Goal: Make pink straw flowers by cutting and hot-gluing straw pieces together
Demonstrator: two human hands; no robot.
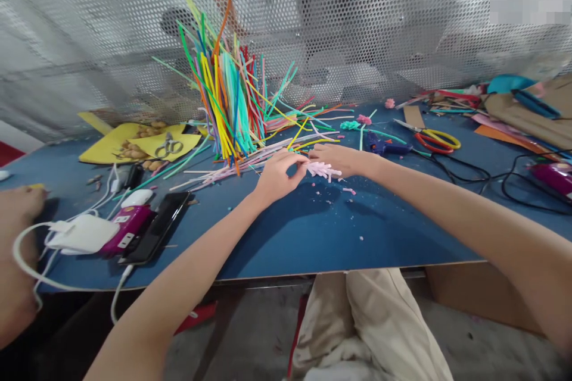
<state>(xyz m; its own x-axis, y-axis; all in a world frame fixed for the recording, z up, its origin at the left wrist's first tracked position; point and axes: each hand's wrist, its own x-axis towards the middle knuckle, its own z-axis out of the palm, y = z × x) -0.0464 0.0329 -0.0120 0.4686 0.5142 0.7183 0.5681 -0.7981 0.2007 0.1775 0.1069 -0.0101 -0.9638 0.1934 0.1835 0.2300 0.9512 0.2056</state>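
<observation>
Both my hands meet over the middle of the blue table (313,232). My left hand (277,174) and my right hand (342,159) together grip a small bunch of pale pink pipe cleaner pieces (322,171), whose cut ends stick out to the right under my right hand. Just behind my hands lie long pale pipe cleaners (250,162) on the table. A tall leaning bundle of many-coloured pipe cleaners (226,95) stands behind them. Small pink scraps (349,191) lie near my right wrist.
A blue glue gun (384,145) and red-and-yellow scissors (435,140) lie at the right, with black cables (491,181). A phone (156,227), a white charger (83,233) and a pink device (127,227) sit at the left front. Yellow sheets (111,143) hold grey scissors. Another person's hand (15,250) is at the left edge.
</observation>
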